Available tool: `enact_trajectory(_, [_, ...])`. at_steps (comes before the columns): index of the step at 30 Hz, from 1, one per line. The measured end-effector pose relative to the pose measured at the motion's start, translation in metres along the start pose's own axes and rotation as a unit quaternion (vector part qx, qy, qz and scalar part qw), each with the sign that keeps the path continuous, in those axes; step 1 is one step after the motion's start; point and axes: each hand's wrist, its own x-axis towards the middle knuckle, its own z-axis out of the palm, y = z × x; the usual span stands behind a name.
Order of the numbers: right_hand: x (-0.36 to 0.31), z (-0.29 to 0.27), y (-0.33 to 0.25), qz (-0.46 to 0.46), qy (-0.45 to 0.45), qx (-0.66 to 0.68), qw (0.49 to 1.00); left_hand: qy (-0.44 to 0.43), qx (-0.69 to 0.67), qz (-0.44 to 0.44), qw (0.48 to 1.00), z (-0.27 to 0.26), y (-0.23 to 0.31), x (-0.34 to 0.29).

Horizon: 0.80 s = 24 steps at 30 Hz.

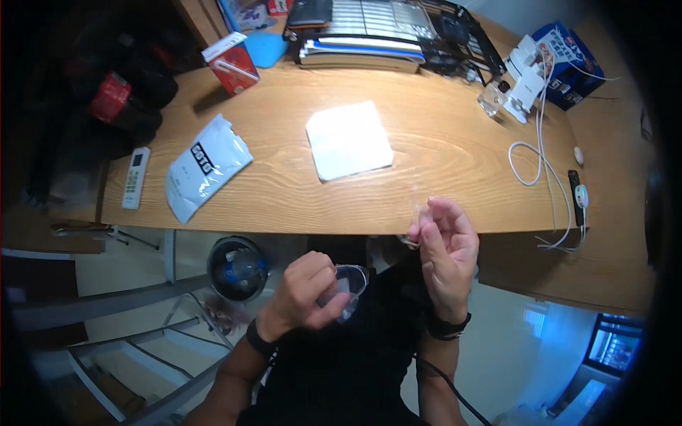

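Note:
Below the desk's front edge, my left hand is closed round a clear plastic piece with a curved rim, shaped like a small cup or case. Its exact kind does not show. To the right, my right hand is raised at the desk edge, palm turned inward. Its thumb and curled fingers come together, and a faint transparent bit seems to be at the fingertips, too unclear to name. Nearest to both hands on the desk lies a white square sheet or pad, bright with glare.
On the wooden desk are a white plastic mailer bag, a remote control, a red box and a small glass bottle. White cables trail at the right. Below stands a bin holding a plastic bottle.

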Motion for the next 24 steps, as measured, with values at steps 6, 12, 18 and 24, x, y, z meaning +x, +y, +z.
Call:
enact_trajectory(6, [-0.048,-0.012,0.015,0.004,-0.036,0.281,0.959,-0.061,-0.028,0.014,0.998,0.024,-0.012,0.008])
enact_trajectory(12, [-0.072,0.003,0.041,0.015,-0.023,0.357,0.934,-0.099,-0.074,-0.007,0.992,0.041,-0.013,0.003])
enact_trajectory(18, [-0.088,-0.007,0.042,0.017,-0.041,0.083,0.996,-0.056,-0.114,-0.047,0.991,0.044,-0.011,-0.001])
enact_trajectory(24, [-0.088,-0.007,0.038,-0.054,-0.041,-0.275,0.959,-0.026,-0.093,-0.034,0.995,0.043,-0.010,-0.004])
